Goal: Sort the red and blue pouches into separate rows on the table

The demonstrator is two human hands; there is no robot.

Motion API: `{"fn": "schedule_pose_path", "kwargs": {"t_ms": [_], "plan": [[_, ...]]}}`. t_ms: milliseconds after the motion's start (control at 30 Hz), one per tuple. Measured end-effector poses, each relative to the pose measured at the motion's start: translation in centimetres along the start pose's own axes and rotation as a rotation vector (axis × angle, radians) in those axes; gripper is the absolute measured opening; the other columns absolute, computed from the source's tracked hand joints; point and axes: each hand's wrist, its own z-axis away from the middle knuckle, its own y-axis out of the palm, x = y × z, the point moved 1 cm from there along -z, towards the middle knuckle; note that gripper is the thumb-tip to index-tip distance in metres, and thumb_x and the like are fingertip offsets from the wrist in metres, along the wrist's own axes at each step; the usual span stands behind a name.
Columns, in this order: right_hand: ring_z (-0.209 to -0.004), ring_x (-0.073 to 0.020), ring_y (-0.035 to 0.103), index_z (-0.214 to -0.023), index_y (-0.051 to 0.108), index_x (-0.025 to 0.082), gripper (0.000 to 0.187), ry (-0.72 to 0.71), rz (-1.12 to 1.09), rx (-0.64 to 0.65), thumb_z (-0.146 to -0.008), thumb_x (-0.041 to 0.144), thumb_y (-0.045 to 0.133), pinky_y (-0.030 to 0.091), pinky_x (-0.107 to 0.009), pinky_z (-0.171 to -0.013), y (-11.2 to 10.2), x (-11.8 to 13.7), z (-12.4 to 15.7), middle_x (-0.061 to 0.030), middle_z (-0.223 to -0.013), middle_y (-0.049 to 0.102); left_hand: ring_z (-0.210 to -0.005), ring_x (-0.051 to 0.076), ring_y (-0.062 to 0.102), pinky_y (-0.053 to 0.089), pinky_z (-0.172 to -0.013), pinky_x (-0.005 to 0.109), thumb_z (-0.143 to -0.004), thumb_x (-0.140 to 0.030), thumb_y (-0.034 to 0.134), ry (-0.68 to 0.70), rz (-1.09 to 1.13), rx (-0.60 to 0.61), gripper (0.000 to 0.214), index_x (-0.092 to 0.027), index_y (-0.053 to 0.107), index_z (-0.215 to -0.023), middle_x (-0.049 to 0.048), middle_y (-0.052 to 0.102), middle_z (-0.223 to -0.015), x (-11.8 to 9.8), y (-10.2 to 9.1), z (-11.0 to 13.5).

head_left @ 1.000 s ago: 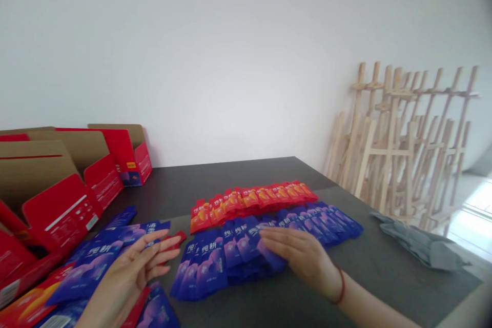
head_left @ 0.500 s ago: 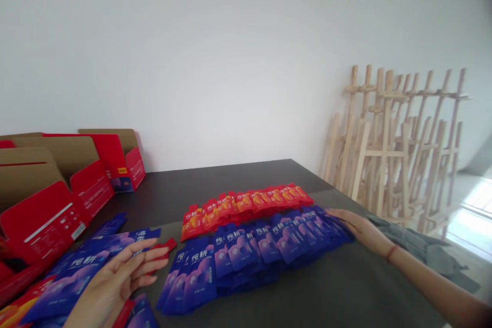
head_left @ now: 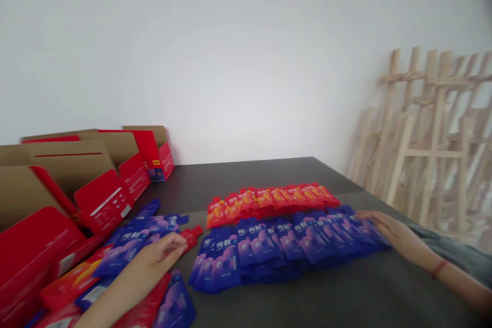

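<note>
A row of overlapping blue pouches (head_left: 284, 246) lies across the dark table (head_left: 346, 297), with a row of red-orange pouches (head_left: 272, 199) just behind it. My right hand (head_left: 395, 233) rests flat at the right end of the blue row, fingers stretched out against the last pouches. My left hand (head_left: 154, 259) lies over a loose pile of blue and red pouches (head_left: 130, 246) at the left, its fingers curled downward onto them; I cannot tell whether it grips one.
Several open red cardboard display boxes (head_left: 100, 189) stand along the left edge of the table. Wooden easels (head_left: 434, 133) lean against the wall at the right. A grey bag (head_left: 461, 256) lies on the table behind my right forearm.
My right hand slid from the middle of the blue row to its right end. My left hand's fingers went from spread to curled down on the loose pile. The view shifted left.
</note>
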Motion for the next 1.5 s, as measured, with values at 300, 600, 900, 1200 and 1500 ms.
{"fn": "schedule_pose_path", "kwargs": {"t_ms": [300,600,900,1200,1500], "plan": [[-0.108,-0.0213,0.062,-0.115,0.063,0.023,0.032,-0.567,-0.164,0.280,-0.088,0.020,0.045,0.050,-0.036,-0.096,14.3,26.2,-0.2,-0.0059,-0.117,0.067,-0.111,0.032,0.055,0.041,-0.090,0.038,-0.064,-0.030,0.069,-0.036,-0.777,0.092,0.050,-0.024,0.063,-0.113,0.0114,0.063,-0.118,0.5,0.2,2.1],[-0.118,-0.0271,0.056,-0.126,0.055,0.001,0.042,-0.682,0.137,0.179,-0.087,0.008,0.042,0.053,-0.039,-0.092,28.9,38.0,5.5,-0.0231,-0.128,0.058,-0.112,0.029,0.051,0.039,-0.093,0.037,-0.076,-0.020,0.052,-0.050,-0.950,0.029,0.039,-0.012,0.060,-0.113,0.0161,0.062,-0.113,2.0,0.7,0.5],[-0.095,-0.0250,0.068,-0.117,0.062,0.003,0.042,-0.737,0.133,0.024,-0.077,0.003,0.049,0.057,-0.030,-0.076,25.4,37.3,4.7,-0.0177,-0.112,0.069,-0.109,0.031,0.054,0.041,-0.088,0.038,-0.079,-0.021,0.052,-0.049,-0.961,-0.030,0.033,-0.012,0.061,-0.109,0.0181,0.063,-0.108,2.3,1.0,0.4],[-0.066,-0.0178,0.068,-0.103,0.073,0.020,0.044,-0.043,-0.588,0.466,-0.077,0.014,0.038,0.053,-0.027,-0.059,14.5,33.1,-2.5,-0.0011,-0.080,0.075,-0.102,0.027,0.062,0.045,-0.090,0.037,-0.088,-0.037,0.045,0.018,0.116,0.046,0.034,-0.017,0.067,-0.102,0.0127,0.069,-0.106,-0.4,-0.5,0.4],[-0.064,-0.0197,0.064,-0.095,0.069,0.019,0.027,0.330,-1.384,0.554,-0.075,0.035,0.060,0.050,-0.031,-0.060,19.1,32.3,-1.9,-0.0043,-0.075,0.071,-0.054,0.014,0.063,0.041,-0.046,0.019,-0.070,-0.046,0.072,-0.237,0.411,0.528,0.039,-0.012,0.069,-0.088,0.0093,0.072,-0.077,-0.7,3.2,2.0]]}}
